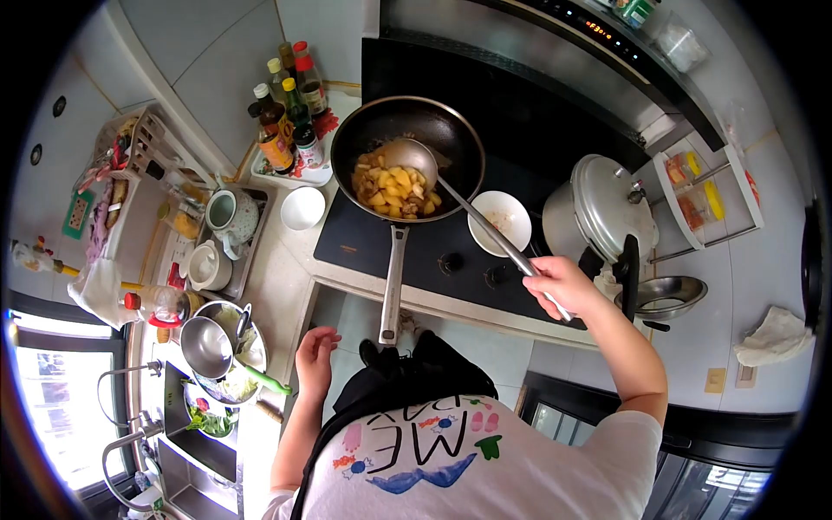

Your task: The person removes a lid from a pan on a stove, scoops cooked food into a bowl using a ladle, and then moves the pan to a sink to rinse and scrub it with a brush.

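My right hand (565,286) is wrapped around the long metal handle of a ladle (487,221). The ladle's round bowl rests in a dark wok (468,130), against chunks of yellow, potato-like food (392,192) with browned pieces among them. The wok sits on the black cooktop, its metal handle (394,282) pointing towards me. To the left of that handle, my left hand (316,357) hangs free, fingers loosely bent and holding nothing. Right of the wok is a white bowl (511,212) with some residue in it, under the ladle's handle.
A pressure cooker (598,204) stands at the cooktop's right. Several sauce bottles (290,113) crowd a tray behind left, near a small white bowl (302,208). On the left counter are a metal pan (206,347) and greens near the sink (198,451).
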Motion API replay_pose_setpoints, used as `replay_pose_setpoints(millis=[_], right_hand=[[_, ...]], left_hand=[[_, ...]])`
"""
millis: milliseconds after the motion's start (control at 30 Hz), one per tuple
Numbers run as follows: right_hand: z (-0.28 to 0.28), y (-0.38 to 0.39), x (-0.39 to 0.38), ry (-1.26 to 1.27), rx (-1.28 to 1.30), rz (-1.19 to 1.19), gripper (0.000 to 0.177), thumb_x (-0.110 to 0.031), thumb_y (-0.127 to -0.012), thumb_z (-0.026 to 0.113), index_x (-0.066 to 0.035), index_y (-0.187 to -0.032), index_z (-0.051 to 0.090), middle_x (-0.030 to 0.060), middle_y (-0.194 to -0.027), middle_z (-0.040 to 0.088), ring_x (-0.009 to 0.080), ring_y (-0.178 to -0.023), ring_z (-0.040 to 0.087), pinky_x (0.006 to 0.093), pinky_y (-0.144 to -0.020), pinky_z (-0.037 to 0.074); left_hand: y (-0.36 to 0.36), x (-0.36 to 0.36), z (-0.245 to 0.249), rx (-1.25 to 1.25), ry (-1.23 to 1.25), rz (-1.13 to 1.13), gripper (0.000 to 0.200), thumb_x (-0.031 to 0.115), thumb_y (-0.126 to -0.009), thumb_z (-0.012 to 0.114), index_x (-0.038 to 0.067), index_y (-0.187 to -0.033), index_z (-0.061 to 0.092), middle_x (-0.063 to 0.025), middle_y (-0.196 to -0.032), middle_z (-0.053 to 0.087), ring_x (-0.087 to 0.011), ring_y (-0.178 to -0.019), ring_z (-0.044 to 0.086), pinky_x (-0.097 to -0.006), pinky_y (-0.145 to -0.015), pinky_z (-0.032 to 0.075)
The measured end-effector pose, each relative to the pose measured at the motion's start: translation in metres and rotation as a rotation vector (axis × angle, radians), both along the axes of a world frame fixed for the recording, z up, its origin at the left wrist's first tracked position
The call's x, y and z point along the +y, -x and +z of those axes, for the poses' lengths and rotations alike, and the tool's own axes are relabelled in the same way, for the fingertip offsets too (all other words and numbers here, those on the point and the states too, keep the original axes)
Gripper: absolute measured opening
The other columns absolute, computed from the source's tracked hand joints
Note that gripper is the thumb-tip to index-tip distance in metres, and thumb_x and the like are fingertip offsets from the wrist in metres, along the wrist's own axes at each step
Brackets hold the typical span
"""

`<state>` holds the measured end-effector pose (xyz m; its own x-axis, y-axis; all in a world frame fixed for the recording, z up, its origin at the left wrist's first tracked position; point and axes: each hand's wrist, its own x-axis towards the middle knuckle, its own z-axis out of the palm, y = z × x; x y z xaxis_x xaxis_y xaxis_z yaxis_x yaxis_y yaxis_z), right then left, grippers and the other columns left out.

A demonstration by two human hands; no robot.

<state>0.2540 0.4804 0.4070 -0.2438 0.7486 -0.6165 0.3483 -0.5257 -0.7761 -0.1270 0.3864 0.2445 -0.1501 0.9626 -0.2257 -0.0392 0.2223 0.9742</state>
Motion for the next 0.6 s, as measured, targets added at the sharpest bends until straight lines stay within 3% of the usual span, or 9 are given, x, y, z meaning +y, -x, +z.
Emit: replay_pose_setpoints(millis=[67, 133, 233, 267, 300, 367, 467, 600], right_hand=[[0.022, 0.004, -0.007, -0.108, -0.208, 0.100, 0.006, -0.008, -0.084, 0.050, -0.002, -0.087, 0.049, 0.0006, -0.049, 0.042, 0.0087, -0.033, 0.041, 0.0244, -0.030, 0.031], [0.043, 0.004, -0.015, -0.143, -0.387, 0.174, 0.020, -0.009, -0.084, 0.051, -0.006, -0.103, 0.050, -0.0008, -0.050, 0.043, 0.0072, -0.033, 0.041, 0.0236, -0.030, 0.031], [0.057, 0.008, -0.018, -0.125, -0.425, 0.233, 0.020, -0.008, -0.081, 0.053, -0.005, -0.101, 0.051, 0.0026, -0.053, 0.045, 0.0093, -0.039, 0.046, 0.0261, -0.036, 0.035], [0.043, 0.004, -0.016, -0.284, -0.493, 0.357, 0.021, -0.009, -0.079, 0.056, -0.002, -0.098, 0.052, 0.0082, -0.057, 0.049, 0.0154, -0.051, 0.053, 0.0318, -0.047, 0.041], [0.031, 0.008, -0.016, -0.343, -0.533, 0.337, 0.023, -0.010, -0.077, 0.058, 0.001, -0.096, 0.052, 0.0147, -0.064, 0.054, 0.0251, -0.062, 0.057, 0.0360, -0.058, 0.043], [0.010, 0.012, -0.005, -0.401, -0.672, 0.381, 0.027, -0.010, -0.076, 0.057, 0.003, -0.099, 0.052, 0.0190, -0.073, 0.058, 0.0332, -0.067, 0.057, 0.0387, -0.060, 0.043], [-0.029, 0.000, 0.003, -0.675, -0.738, 0.303, 0.033, -0.009, -0.076, 0.057, 0.003, -0.106, 0.047, 0.0205, -0.068, 0.054, 0.0338, -0.065, 0.056, 0.0377, -0.061, 0.043], [0.006, -0.003, -0.004, -0.712, -0.767, 0.309, 0.031, -0.010, -0.076, 0.055, 0.005, -0.102, 0.048, 0.0236, -0.076, 0.056, 0.0368, -0.069, 0.057, 0.0424, -0.061, 0.043]], left_hand=[[0.000, 0.003, 0.001, 0.002, -0.004, 0.001, 0.017, 0.006, -0.087, 0.044, -0.001, -0.097, 0.055, -0.0080, -0.094, 0.059, -0.0163, -0.085, 0.058, -0.0278, -0.074, 0.046], [0.002, 0.005, 0.001, 0.009, -0.012, -0.002, 0.017, 0.006, -0.087, 0.044, -0.001, -0.097, 0.055, -0.0079, -0.094, 0.059, -0.0162, -0.084, 0.057, -0.0277, -0.074, 0.046], [0.002, 0.006, 0.001, 0.014, -0.003, -0.002, 0.017, 0.006, -0.087, 0.044, -0.001, -0.098, 0.055, -0.0076, -0.094, 0.059, -0.0160, -0.084, 0.057, -0.0275, -0.075, 0.046], [0.001, 0.006, 0.001, 0.014, 0.003, -0.001, 0.017, 0.006, -0.087, 0.044, -0.001, -0.098, 0.055, -0.0075, -0.094, 0.059, -0.0160, -0.084, 0.057, -0.0274, -0.075, 0.045], [0.000, 0.006, 0.001, 0.008, 0.004, -0.003, 0.017, 0.006, -0.086, 0.044, -0.001, -0.098, 0.055, -0.0075, -0.094, 0.059, -0.0159, -0.084, 0.057, -0.0273, -0.075, 0.045], [-0.002, 0.006, 0.002, 0.000, 0.004, -0.006, 0.017, 0.005, -0.086, 0.044, -0.001, -0.098, 0.055, -0.0075, -0.093, 0.058, -0.0158, -0.084, 0.057, -0.0271, -0.075, 0.045], [-0.002, 0.007, 0.005, 0.008, -0.005, -0.013, 0.017, 0.005, -0.086, 0.044, -0.001, -0.098, 0.055, -0.0075, -0.092, 0.058, -0.0156, -0.085, 0.057, -0.0271, -0.075, 0.045], [0.002, 0.004, 0.002, -0.005, -0.009, 0.027, 0.017, 0.006, -0.087, 0.044, -0.001, -0.098, 0.054, -0.0071, -0.092, 0.058, -0.0152, -0.085, 0.057, -0.0269, -0.074, 0.046]])
